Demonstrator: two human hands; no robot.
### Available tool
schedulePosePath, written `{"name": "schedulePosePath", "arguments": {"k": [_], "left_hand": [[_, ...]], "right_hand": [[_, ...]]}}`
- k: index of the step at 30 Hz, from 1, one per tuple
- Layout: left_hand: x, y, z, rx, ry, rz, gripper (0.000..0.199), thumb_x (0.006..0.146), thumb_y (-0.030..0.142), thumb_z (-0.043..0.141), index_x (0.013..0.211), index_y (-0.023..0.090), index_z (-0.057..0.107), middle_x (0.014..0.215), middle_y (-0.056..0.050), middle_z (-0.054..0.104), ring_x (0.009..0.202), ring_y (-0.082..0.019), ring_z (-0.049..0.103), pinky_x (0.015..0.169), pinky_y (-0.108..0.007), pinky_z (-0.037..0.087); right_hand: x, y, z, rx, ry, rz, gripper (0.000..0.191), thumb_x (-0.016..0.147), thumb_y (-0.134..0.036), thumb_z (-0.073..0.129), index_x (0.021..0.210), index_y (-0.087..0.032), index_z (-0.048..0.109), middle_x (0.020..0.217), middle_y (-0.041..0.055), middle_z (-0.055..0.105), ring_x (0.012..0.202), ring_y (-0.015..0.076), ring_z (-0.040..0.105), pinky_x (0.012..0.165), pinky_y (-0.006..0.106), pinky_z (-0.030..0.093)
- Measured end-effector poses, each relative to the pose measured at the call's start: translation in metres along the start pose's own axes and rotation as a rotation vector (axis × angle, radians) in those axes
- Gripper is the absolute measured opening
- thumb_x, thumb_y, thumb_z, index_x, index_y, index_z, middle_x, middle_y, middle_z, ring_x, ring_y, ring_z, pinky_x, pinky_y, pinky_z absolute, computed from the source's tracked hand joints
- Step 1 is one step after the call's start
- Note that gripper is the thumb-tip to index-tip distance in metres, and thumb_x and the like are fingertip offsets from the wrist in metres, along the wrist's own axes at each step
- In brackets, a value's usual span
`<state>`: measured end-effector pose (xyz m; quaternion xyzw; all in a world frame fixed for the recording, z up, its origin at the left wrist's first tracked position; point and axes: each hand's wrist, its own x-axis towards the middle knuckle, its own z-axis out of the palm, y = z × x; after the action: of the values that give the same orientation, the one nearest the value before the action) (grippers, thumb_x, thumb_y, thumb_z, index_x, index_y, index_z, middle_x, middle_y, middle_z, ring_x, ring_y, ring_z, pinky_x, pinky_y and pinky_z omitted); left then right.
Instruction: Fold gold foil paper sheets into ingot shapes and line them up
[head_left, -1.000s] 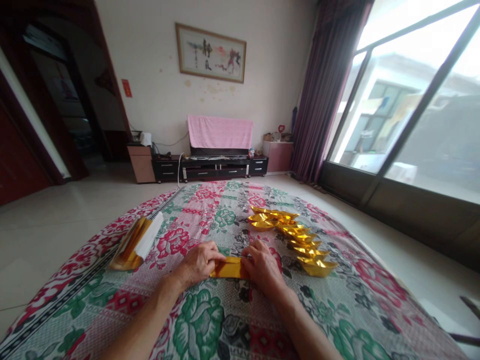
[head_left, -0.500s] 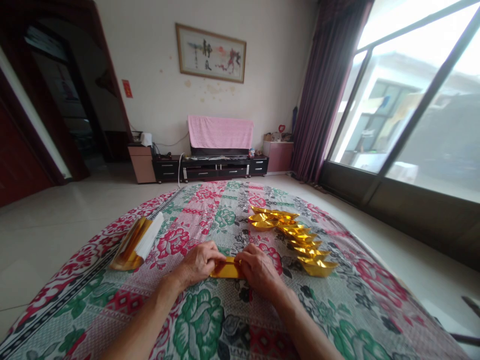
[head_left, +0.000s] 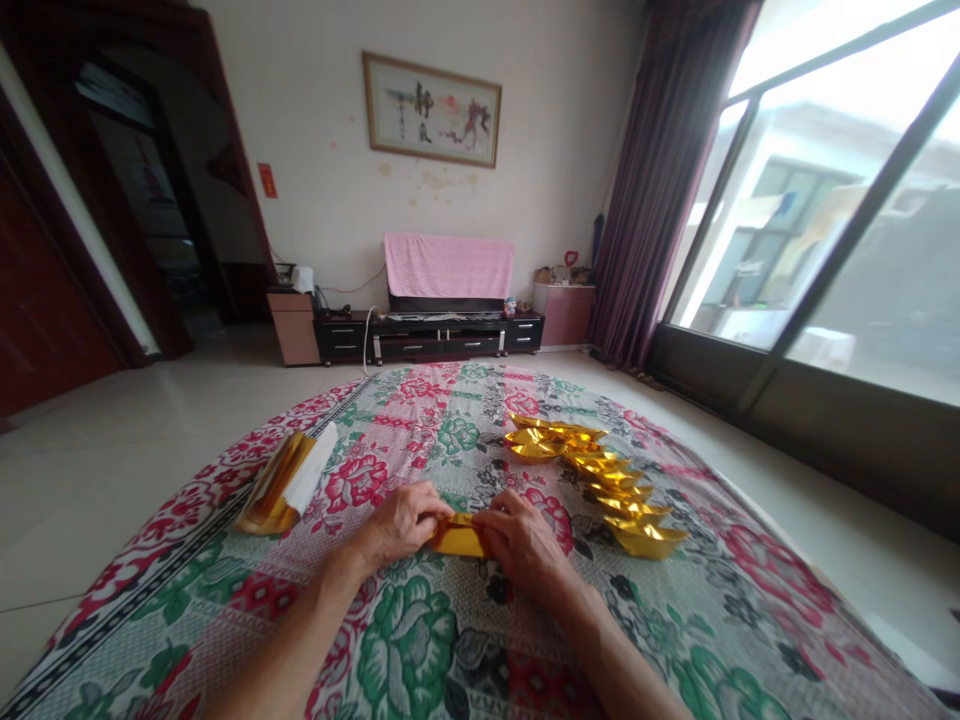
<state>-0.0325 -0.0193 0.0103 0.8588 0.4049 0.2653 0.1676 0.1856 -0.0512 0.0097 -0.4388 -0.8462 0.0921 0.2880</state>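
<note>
A folded strip of gold foil paper (head_left: 460, 540) lies in front of me on the flowered tablecloth (head_left: 405, 650). My left hand (head_left: 405, 522) pinches its left end, thumb and fingers closed on the edge. At the opposite end, my right hand (head_left: 517, 535) grips the paper with bent fingers. The strip's middle shows between the two hands, while its ends are partly hidden by my fingers. To the right, several folded gold paper ingots (head_left: 645, 535) sit in a slanting row, the nearest one a short way from my right hand.
A stack of gold and white paper sheets (head_left: 289, 485) rests on the cloth at left. Beyond the round table stands a black TV cabinet (head_left: 420, 345) with a pink cloth (head_left: 450, 265) over the screen. Large windows (head_left: 810, 230) are at right.
The whole view has shifted slightly, so things appear a little further right. Both hands keep hold of the gold paper, and more of its top fold shows between them.
</note>
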Motion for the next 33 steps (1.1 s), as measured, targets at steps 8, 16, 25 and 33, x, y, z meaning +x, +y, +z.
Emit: {"name": "schedulePosePath", "arguments": {"k": [8,16,25,33], "left_hand": [[-0.002,-0.007,0.001,0.025,0.01,-0.005,0.035,0.07,0.008,0.047,0.088,0.026,0.071,0.078,0.0,0.059,0.073,-0.011,0.055,0.069,-0.022,0.045],[-0.002,-0.009,0.003,0.012,0.052,-0.006,0.033,0.07,0.008,0.048,0.085,0.025,0.072,0.075,0.0,0.06,0.071,-0.01,0.056,0.067,-0.021,0.044],[-0.002,-0.003,-0.002,0.132,-0.035,0.038,0.031,0.071,0.009,0.048,0.081,0.025,0.072,0.078,-0.001,0.06,0.072,-0.011,0.055,0.069,-0.022,0.043],[-0.003,-0.004,-0.003,0.149,-0.027,0.022,0.033,0.073,0.01,0.047,0.088,0.026,0.071,0.079,-0.002,0.059,0.074,-0.012,0.054,0.069,-0.022,0.042]], "right_hand": [[0.0,0.001,0.001,-0.003,0.001,0.003,0.025,0.089,-0.023,0.042,0.095,-0.027,0.065,0.088,0.0028,0.051,0.077,0.0119,0.049,0.07,0.023,0.037],[0.001,-0.002,-0.001,-0.043,-0.039,0.008,0.024,0.089,-0.023,0.041,0.095,-0.026,0.064,0.089,0.0025,0.05,0.079,0.012,0.048,0.071,0.023,0.036],[0.004,-0.006,-0.004,-0.097,-0.084,0.006,0.024,0.091,-0.025,0.039,0.091,-0.024,0.063,0.088,0.0017,0.051,0.076,0.0114,0.045,0.067,0.023,0.032],[0.002,-0.011,-0.007,-0.158,-0.134,0.012,0.026,0.092,-0.026,0.036,0.088,-0.025,0.061,0.091,0.0019,0.048,0.077,0.0117,0.044,0.07,0.023,0.03]]}}
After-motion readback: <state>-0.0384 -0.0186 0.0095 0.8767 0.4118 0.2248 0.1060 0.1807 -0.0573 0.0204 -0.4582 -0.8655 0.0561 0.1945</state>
